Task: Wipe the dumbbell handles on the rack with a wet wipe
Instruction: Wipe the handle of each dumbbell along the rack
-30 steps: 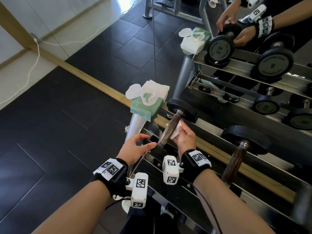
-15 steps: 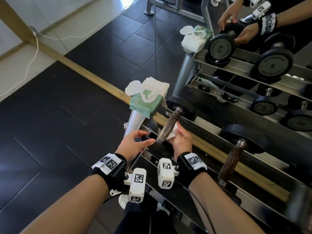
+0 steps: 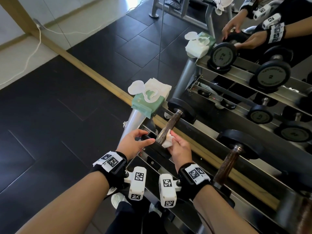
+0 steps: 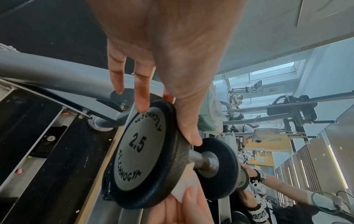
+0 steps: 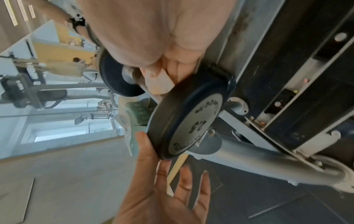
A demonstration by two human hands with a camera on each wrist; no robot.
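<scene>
The 2.5 dumbbell (image 3: pixel 181 108) lies at the left end of the rack's (image 3: pixel 207 132) top shelf, its knurled handle (image 3: pixel 168 125) pointing toward me. My left hand (image 3: pixel 145 137) grips the near plate (image 4: pixel 141 151) by its rim, thumb on one side and fingers (image 4: pixel 141 97) over the face. At the handle's near end, my right hand (image 3: pixel 172 141) pinches a white wet wipe (image 3: pixel 167 141) against the metal. The wipe (image 4: pixel 186 186) also shows behind the plate in the left wrist view. The right-hand fingers under the handle are hidden.
A green wet wipe pack (image 3: pixel 150 102) with its lid open sits on the rack's end post. A second dumbbell (image 3: pixel 228 164) lies to the right on the same shelf. A mirror behind the rack reflects dumbbells and my hands. Dark floor tiles lie to the left.
My right hand has slid the wipe down the handle from its middle toward the near plate. The left hand has kept its hold on the plate.
</scene>
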